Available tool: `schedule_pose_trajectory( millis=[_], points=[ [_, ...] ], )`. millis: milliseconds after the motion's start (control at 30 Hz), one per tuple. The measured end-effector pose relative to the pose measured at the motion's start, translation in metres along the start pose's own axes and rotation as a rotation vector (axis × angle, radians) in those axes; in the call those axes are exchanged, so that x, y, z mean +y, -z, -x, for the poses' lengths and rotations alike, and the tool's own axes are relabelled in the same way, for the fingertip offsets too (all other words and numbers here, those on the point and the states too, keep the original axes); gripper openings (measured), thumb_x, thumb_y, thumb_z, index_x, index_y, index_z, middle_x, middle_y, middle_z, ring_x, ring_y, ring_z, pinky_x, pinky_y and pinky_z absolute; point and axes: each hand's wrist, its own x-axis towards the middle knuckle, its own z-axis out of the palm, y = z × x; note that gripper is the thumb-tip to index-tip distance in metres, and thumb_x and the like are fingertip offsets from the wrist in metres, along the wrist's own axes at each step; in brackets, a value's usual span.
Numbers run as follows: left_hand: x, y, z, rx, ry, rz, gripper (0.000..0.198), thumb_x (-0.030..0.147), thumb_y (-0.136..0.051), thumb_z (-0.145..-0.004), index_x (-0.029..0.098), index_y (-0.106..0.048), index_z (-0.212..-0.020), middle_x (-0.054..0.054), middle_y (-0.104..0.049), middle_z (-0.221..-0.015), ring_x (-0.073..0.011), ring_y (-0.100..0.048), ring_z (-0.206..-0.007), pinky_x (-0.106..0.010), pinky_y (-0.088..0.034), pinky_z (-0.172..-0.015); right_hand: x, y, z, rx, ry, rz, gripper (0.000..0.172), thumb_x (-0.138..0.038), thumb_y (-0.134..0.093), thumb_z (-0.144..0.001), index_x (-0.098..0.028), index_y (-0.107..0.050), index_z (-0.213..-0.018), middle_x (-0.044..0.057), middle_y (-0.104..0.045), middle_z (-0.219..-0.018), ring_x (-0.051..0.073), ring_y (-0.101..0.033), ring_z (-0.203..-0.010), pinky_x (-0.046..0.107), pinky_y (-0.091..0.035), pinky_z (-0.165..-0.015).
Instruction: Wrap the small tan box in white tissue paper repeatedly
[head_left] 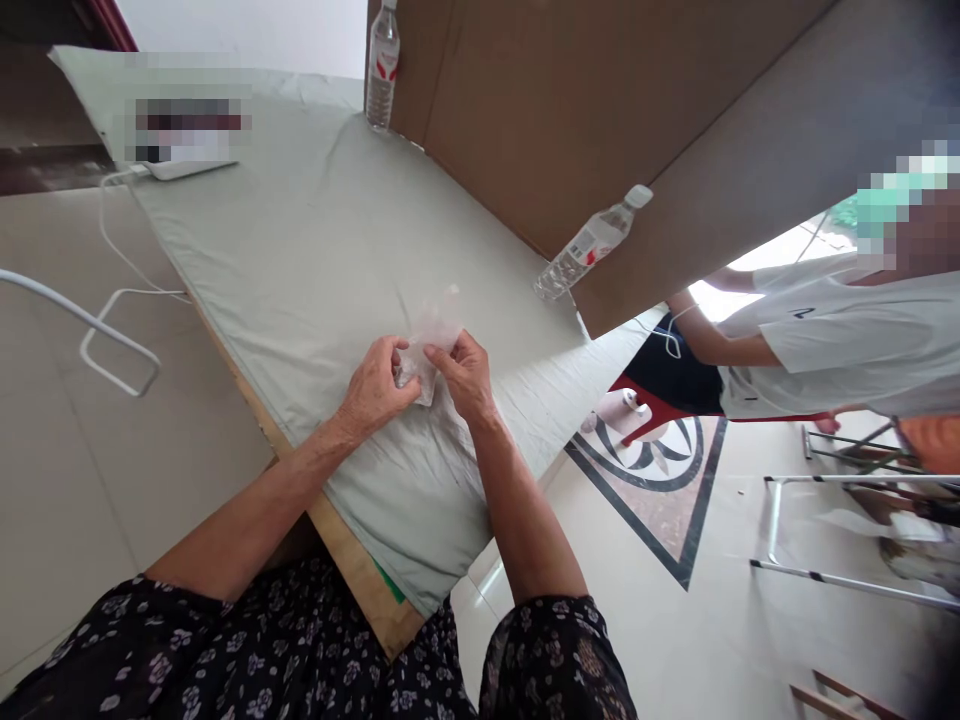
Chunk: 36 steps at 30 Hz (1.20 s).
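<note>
Between my two hands is a thin, crinkled piece of translucent plastic (436,322), held just over the cloth-covered table near its front corner. It has a narrow, finger-like tip at the top; I cannot tell whether it is a bag or a glove. My left hand (381,385) grips its left side with curled fingers and thumb. On the other side, my right hand (466,375) pinches it between thumb and fingers. Part of the plastic is hidden behind the fingers.
A pale green cloth (300,250) covers the table. Two water bottles, one far (383,70) and one nearer (592,245), stand against a large cardboard panel (525,120). A white device (187,165) with a cable lies at the far left. Another person in a white shirt (817,340) sits beyond the panel.
</note>
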Motion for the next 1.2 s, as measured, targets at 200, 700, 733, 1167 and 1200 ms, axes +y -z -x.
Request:
schedule_pose_trajectory(
  millis=[200,700,733,1167,1200],
  points=[
    [-0.008,0.002,-0.003,0.016,-0.123,-0.012,0.063,0.025,-0.072,-0.076,0.018,-0.054,-0.135,-0.015,-0.058,-0.132,-0.0304,-0.055,-0.128,-0.046,-0.051,-0.104,-0.007,0.006,0.02,-0.089,0.081,0.184,0.019,-0.042,-0.073,-0.085,-0.024,-0.071,-0.088,0.0,-0.072,-0.089,0.019,-0.066,-0.088,0.035,-0.052,-0.09],
    [-0.014,0.01,-0.009,-0.148,-0.142,0.166,0.026,0.034,-0.067,-0.072,0.021,-0.062,-0.094,-0.014,-0.069,-0.126,-0.0283,-0.067,-0.118,-0.04,-0.055,-0.096,0.013,0.015,0.054,-0.186,0.469,0.641,0.034,-0.02,-0.066,-0.091,-0.026,-0.061,-0.123,0.013,-0.067,-0.14,0.026,-0.06,-0.136,0.049,-0.047,-0.115],
    [-0.013,0.01,-0.01,-0.138,-0.129,0.169,0.026,0.034,-0.066,-0.072,0.02,-0.063,-0.094,-0.014,-0.07,-0.126,-0.0284,-0.067,-0.119,-0.04,-0.055,-0.096,0.014,0.013,0.052,-0.16,0.464,0.635,0.03,-0.019,-0.064,-0.091,-0.026,-0.062,-0.12,0.013,-0.068,-0.137,0.026,-0.062,-0.133,0.048,-0.048,-0.114],
    [0.008,0.023,-0.011,-0.419,0.2,0.481,0.06,0.051,-0.079,-0.071,0.014,-0.069,-0.117,-0.008,-0.076,-0.105,-0.0249,-0.07,-0.094,-0.033,-0.053,-0.08,-0.008,0.01,0.041,-0.109,-0.304,-0.083,0.05,-0.065,-0.082,-0.072,-0.023,-0.075,-0.097,0.002,-0.073,-0.086,0.018,-0.065,-0.077,0.03,-0.054,-0.067],
    [0.007,0.023,-0.011,-0.429,0.205,0.493,0.06,0.05,-0.08,-0.071,0.014,-0.069,-0.117,-0.009,-0.076,-0.106,-0.0249,-0.07,-0.095,-0.034,-0.054,-0.081,-0.007,0.011,0.04,-0.102,-0.299,-0.071,0.05,-0.065,-0.082,-0.072,-0.022,-0.076,-0.096,0.002,-0.073,-0.085,0.017,-0.064,-0.075,0.029,-0.053,-0.066]
  ],
)
